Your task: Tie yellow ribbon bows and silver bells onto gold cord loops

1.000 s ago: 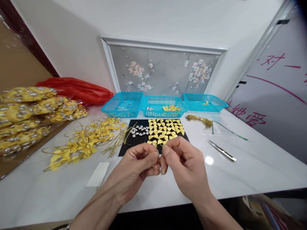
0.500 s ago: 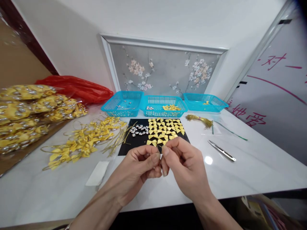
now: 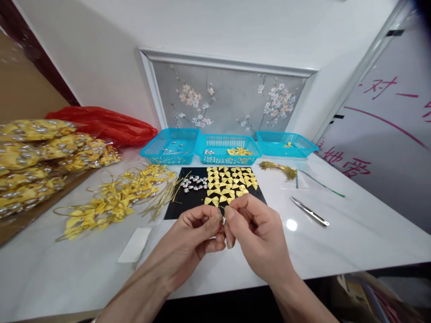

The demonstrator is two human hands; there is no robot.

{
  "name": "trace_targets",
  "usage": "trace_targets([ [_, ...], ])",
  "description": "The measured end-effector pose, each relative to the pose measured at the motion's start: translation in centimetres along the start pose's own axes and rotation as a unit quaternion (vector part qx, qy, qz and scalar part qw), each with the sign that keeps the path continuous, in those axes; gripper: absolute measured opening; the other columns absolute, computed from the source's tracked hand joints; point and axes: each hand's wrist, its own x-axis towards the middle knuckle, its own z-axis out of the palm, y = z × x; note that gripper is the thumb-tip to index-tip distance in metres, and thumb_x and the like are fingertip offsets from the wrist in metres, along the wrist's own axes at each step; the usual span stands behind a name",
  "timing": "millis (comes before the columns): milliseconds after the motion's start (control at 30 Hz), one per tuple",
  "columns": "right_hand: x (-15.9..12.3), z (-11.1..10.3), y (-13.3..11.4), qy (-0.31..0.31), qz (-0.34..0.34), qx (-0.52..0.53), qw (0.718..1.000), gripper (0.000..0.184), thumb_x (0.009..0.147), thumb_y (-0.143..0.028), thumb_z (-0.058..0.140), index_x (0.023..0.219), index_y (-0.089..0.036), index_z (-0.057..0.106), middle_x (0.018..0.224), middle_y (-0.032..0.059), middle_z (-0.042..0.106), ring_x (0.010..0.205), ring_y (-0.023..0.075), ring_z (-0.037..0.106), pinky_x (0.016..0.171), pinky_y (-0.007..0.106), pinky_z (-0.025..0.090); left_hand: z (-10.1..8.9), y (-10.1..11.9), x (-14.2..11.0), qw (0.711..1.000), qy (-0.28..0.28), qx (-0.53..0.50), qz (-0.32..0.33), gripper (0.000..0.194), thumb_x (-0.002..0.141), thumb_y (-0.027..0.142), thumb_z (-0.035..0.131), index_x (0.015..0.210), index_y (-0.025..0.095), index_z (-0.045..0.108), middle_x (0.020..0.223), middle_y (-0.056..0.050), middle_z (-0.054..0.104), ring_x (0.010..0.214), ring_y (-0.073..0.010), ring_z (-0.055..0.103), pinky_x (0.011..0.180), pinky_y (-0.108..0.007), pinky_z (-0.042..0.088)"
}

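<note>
My left hand (image 3: 197, 235) and my right hand (image 3: 259, 237) meet fingertip to fingertip over the front edge of a black mat (image 3: 173, 211). Both are closed in a pinch. A tiny yellowish end shows between the fingertips, but most of what they hold is hidden. Just beyond my fingers, small yellow ribbon bows (image 3: 226, 184) lie in rows on the mat. Silver beads (image 3: 195, 179) are clustered left of the bows. Loose gold cords (image 3: 164, 197) overlap the mat's left edge, beside a heap of yellow bows on cords (image 3: 117, 199).
Three blue baskets (image 3: 170, 159) line the wall, holding small parts. To the right lie a bundle of gold cords (image 3: 279, 168), a green strip (image 3: 323, 183) and metal snips (image 3: 310, 211). Bagged yellow pieces (image 3: 33, 150), a red plastic bag (image 3: 104, 125) and white paper (image 3: 134, 244) are left.
My hands stay pinched together with only slight finger shifts. A bit more of the thin yellowish end shows between the fingertips. The whole view has moved slightly; the table items stay put.
</note>
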Motion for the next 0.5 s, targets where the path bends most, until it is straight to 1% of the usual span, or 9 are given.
trace_targets([
  [100, -0.08, 0.05, 0.27, 0.007, -0.004, 0.008, 1.000, 0.019, 0.089, -0.026, 0.053, 0.071, -0.020, 0.053, 0.045, -0.0068, 0.048, 0.039, 0.0072, 0.040, 0.038, 0.019, 0.032, -0.06, 0.00, 0.07, 1.000, -0.003, -0.005, -0.004, 0.026, 0.077, 0.034, 0.084, 0.066, 0.013, 0.072, 0.058, 0.000, 0.067, 0.052, -0.0059, 0.055, 0.052, -0.012, 0.046],
  [400, -0.01, -0.12, -0.25, -0.015, 0.012, 0.001, 1.000, 0.017, 0.087, -0.023, 0.053, 0.070, -0.020, 0.052, 0.046, -0.0065, 0.048, 0.040, 0.0079, 0.041, 0.040, 0.020, 0.033, -0.14, 0.02, 0.11, 1.000, -0.010, -0.018, -0.014, 0.025, 0.077, 0.031, 0.084, 0.066, 0.013, 0.072, 0.059, -0.001, 0.070, 0.053, -0.0061, 0.058, 0.053, -0.012, 0.049],
  [500, 0.02, -0.13, -0.19, -0.011, 0.007, -0.001, 1.000, 0.016, 0.087, -0.022, 0.053, 0.071, -0.020, 0.052, 0.045, -0.0071, 0.047, 0.039, 0.0074, 0.039, 0.040, 0.020, 0.031, -0.14, 0.02, 0.09, 1.000, -0.011, -0.022, -0.014, 0.025, 0.077, 0.031, 0.084, 0.066, 0.013, 0.072, 0.058, -0.001, 0.070, 0.052, -0.0061, 0.058, 0.053, -0.012, 0.050],
])
